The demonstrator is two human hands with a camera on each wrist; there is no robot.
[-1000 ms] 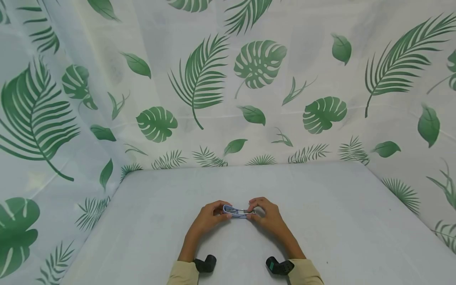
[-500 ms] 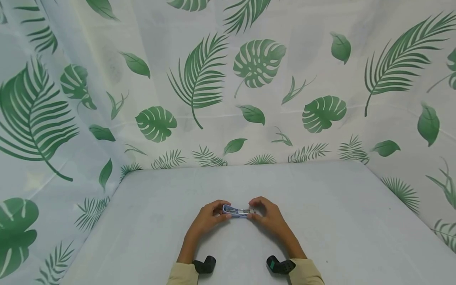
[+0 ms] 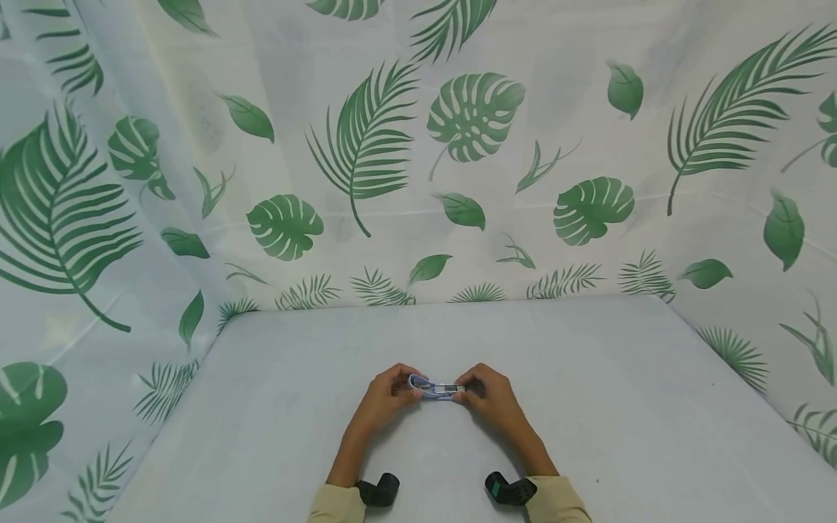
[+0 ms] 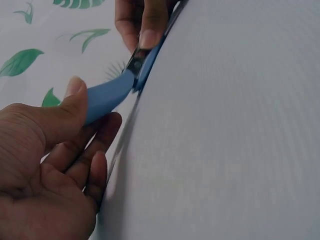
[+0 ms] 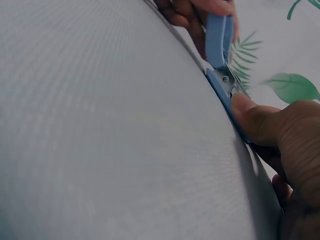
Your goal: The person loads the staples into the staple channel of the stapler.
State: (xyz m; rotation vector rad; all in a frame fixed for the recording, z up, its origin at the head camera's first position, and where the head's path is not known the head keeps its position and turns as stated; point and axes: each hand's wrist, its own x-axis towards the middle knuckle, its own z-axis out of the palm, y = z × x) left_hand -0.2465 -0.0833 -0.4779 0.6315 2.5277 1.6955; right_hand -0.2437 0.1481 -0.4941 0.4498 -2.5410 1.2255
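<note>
A blue stapler (image 3: pixel 439 390) with its blue cover swung up from the metal staple channel is held between both hands, low over the table. My left hand (image 3: pixel 386 398) grips the cover end, thumb on one side and fingers on the other. At the opposite end my right hand (image 3: pixel 492 396) pinches the base and channel, with the thumb near the metal. In the left wrist view the blue cover (image 4: pixel 107 97) tilts away from the base at the hinge. The metal channel (image 5: pixel 227 79) shows beside the right thumb in the right wrist view. The right fingertips hide the channel's far end.
A white-covered table (image 3: pixel 314 349) lies beneath the hands. Behind and beside it hangs a white curtain (image 3: pixel 392 160) printed with green leaves. Black wrist cameras (image 3: pixel 379 490) sit at both beige sleeve cuffs.
My right fingers came off the metal end of the stapler, then moved back onto it and slightly left. The left hand keeps its hold, almost unmoved.
</note>
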